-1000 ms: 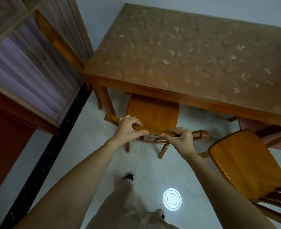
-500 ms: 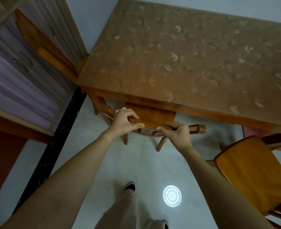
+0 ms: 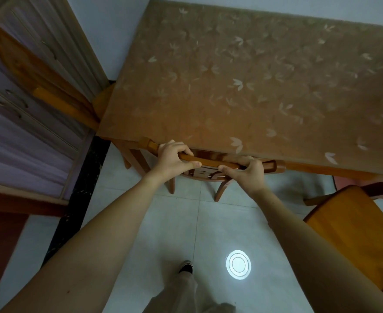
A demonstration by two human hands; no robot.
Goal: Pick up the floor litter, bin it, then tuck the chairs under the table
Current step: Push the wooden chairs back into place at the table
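Observation:
A wooden chair (image 3: 211, 162) stands at the near edge of the table (image 3: 253, 91), its seat hidden under the tabletop and only its top rail and two rear legs showing. My left hand (image 3: 171, 159) grips the left part of the rail. My right hand (image 3: 245, 175) grips the rail a little to the right. The table has a brown leaf-patterned top. A second wooden chair (image 3: 353, 231) stands at the right, its seat out on the floor beside my right forearm.
A third wooden chair (image 3: 50, 86) leans between the table's left end and a purple-panelled cabinet (image 3: 17, 141). A black strip (image 3: 82, 188) borders the pale tiled floor. A round light reflection (image 3: 238, 264) lies on the tiles by my shoe (image 3: 186, 267).
The chair in my hands has slid forward until its seat is under the table. Both hands kept their grip and I have stepped closer.

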